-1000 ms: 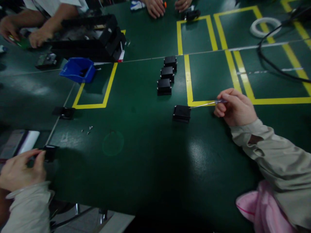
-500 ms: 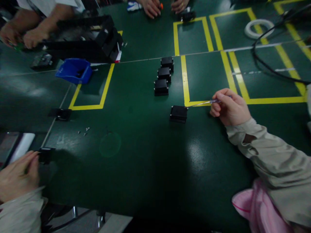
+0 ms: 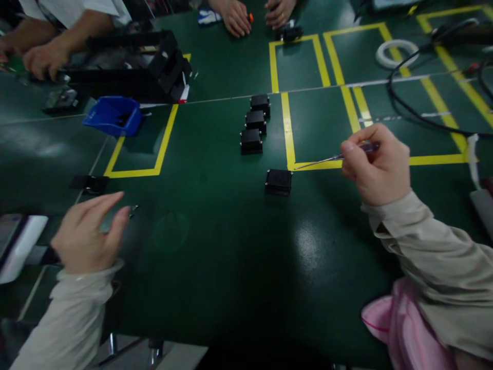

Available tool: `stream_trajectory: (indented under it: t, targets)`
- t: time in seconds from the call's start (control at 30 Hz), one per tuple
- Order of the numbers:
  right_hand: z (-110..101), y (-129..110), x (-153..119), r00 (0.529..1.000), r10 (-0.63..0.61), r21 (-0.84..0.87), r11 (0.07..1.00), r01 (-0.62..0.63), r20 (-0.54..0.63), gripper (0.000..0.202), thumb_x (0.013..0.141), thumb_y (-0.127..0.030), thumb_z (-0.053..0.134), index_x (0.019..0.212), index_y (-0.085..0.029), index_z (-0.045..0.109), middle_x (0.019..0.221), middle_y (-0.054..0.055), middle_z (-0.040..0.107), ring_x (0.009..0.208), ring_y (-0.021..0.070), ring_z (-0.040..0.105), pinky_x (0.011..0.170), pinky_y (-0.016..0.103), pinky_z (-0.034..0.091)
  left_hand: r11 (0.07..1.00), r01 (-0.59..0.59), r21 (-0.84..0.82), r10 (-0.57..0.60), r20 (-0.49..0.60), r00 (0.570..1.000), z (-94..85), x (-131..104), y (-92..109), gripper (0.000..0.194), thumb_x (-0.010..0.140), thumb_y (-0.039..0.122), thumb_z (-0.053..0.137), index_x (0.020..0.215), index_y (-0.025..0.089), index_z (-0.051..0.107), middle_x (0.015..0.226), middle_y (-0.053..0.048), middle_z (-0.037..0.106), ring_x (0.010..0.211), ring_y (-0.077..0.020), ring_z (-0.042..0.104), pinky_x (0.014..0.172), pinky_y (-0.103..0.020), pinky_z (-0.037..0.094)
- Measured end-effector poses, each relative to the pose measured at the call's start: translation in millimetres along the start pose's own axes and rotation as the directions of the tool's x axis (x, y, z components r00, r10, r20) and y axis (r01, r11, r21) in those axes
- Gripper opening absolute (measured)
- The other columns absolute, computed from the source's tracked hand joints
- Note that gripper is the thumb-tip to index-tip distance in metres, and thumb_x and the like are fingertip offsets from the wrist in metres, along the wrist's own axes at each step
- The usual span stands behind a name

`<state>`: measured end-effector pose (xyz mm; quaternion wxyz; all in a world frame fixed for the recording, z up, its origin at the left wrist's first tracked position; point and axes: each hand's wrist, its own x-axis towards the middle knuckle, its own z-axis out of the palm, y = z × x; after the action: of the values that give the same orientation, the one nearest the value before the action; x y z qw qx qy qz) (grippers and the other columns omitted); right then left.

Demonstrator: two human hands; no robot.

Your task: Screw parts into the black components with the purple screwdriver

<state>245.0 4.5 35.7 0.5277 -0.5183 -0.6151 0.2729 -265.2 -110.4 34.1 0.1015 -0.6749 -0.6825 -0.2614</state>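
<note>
My right hand (image 3: 379, 162) is closed around a thin-shafted screwdriver (image 3: 321, 162), whose tip points left, close to the corner of a small black box (image 3: 279, 181) lying on the green table (image 3: 223, 246). Thumb and fingers apart, my left hand (image 3: 90, 231) hovers at the left with nothing visible in it. Just beyond its fingertips, small screws (image 3: 133, 210) lie on the table, partly hidden by the hand. Past them is a flat black part (image 3: 90, 183). Three similar black boxes stand in a slanting row, the nearest black box (image 3: 251, 141) at the front.
A blue bin (image 3: 115, 115) sits beside a long black tray (image 3: 123, 76) at the back left. Co-workers' hands (image 3: 48, 59) work across the table. A white tape roll (image 3: 396, 53) and a black cable (image 3: 408, 103) lie back right. Pink cloth (image 3: 400, 324) hangs front right.
My left hand has left a dark piece at the table's left edge, moving right and up to the screws as its fingers opened. My right hand has shifted slightly right with the screwdriver.
</note>
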Motion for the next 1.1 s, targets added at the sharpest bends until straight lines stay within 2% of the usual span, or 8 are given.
stream_trajectory:
  t: [0.07,0.13,0.2,0.37,0.57,0.73,0.87,1.1]
  targets:
    - [-0.1,-11.9,-1.3,0.994,-0.104,-0.170,0.980,0.106,0.019,0.015,0.087,-0.027,0.067,0.078,-0.023,0.056,0.057,-0.005,0.050,0.051,0.0118,0.045,0.054,0.031,0.034,0.966,-0.257,-0.025,0.258,0.044,0.965,22.2,22.7,62.3,0.053,0.087,0.026,0.074,0.137,0.040,0.061,0.128,0.005,0.070,0.113,-0.0227,0.068,0.102,-0.043,0.055]
    - [1.6,-20.8,-1.7,0.986,-0.158,-0.216,0.962,0.166,0.052,0.017,0.087,-0.025,0.066,0.075,-0.023,0.053,0.063,-0.002,0.052,0.056,0.0124,0.046,0.059,0.033,0.035,0.908,-0.378,-0.181,0.409,0.186,0.894,46.3,40.8,117.8,0.050,0.094,0.027,0.068,0.142,0.033,0.056,0.134,-0.002,0.066,0.120,-0.0224,0.065,0.105,-0.043,0.054]
    - [4.1,-25.8,-1.0,0.974,-0.211,-0.258,0.939,0.226,0.087,0.019,0.087,-0.027,0.065,0.074,-0.024,0.051,0.068,-0.001,0.054,0.059,0.0134,0.047,0.060,0.033,0.035,0.832,-0.449,-0.325,0.527,0.213,0.823,70.3,53.3,161.5,0.052,0.096,0.032,0.066,0.145,0.027,0.052,0.137,-0.009,0.063,0.125,-0.0254,0.063,0.107,-0.045,0.053]
    - [7.7,-28.7,4.0,0.958,-0.246,-0.308,0.909,0.280,0.145,0.023,0.093,-0.041,0.060,0.079,-0.025,0.052,0.074,0.002,0.057,0.064,0.0164,0.051,0.063,0.033,0.041,0.717,-0.460,-0.524,0.662,0.305,0.685,117.7,73.6,221.0,0.079,0.091,0.035,0.071,0.158,0.020,0.032,0.157,-0.017,0.045,0.144,-0.0320,0.046,0.119,-0.052,0.041]
    - [10.0,-29.4,8.8,0.958,-0.225,-0.309,0.912,0.271,0.177,0.017,0.090,-0.032,0.061,0.078,-0.025,0.051,0.073,0.002,0.057,0.064,0.0167,0.051,0.065,0.034,0.041,0.715,-0.431,-0.551,0.678,0.395,0.620,136.1,87.5,238.3,0.070,0.090,0.040,0.073,0.150,0.019,0.044,0.147,-0.014,0.057,0.134,-0.0308,0.054,0.112,-0.047,0.042]
    - [12.9,-27.9,13.1,0.948,-0.256,-0.296,0.906,0.304,0.190,0.018,0.087,-0.028,0.063,0.075,-0.025,0.049,0.068,-0.001,0.055,0.058,0.0141,0.049,0.061,0.032,0.039,0.715,-0.433,-0.549,0.681,0.407,0.609,141.1,86.0,237.9,0.053,0.095,0.034,0.067,0.143,0.020,0.053,0.138,-0.011,0.065,0.125,-0.0284,0.060,0.106,-0.045,0.041]
    - [13.5,-31.9,16.9,0.950,-0.209,-0.304,0.912,0.275,0.234,0.020,0.087,-0.032,0.064,0.075,-0.026,0.049,0.067,0.000,0.056,0.059,0.0158,0.051,0.062,0.033,0.042,0.721,-0.428,-0.545,0.676,0.418,0.607,142.1,85.4,237.5,0.053,0.094,0.034,0.067,0.143,0.020,0.054,0.136,-0.010,0.066,0.122,-0.0284,0.061,0.105,-0.045,0.040]
    - [15.6,-36.0,19.6,0.938,-0.262,-0.326,0.887,0.328,0.228,0.018,0.087,-0.029,0.061,0.074,-0.026,0.047,0.065,-0.001,0.056,0.055,0.0142,0.049,0.059,0.032,0.040,0.720,-0.425,-0.549,0.677,0.420,0.605,142.2,85.1,238.0,0.053,0.095,0.034,0.065,0.145,0.021,0.052,0.137,-0.010,0.066,0.123,-0.0277,0.060,0.104,-0.044,0.039]
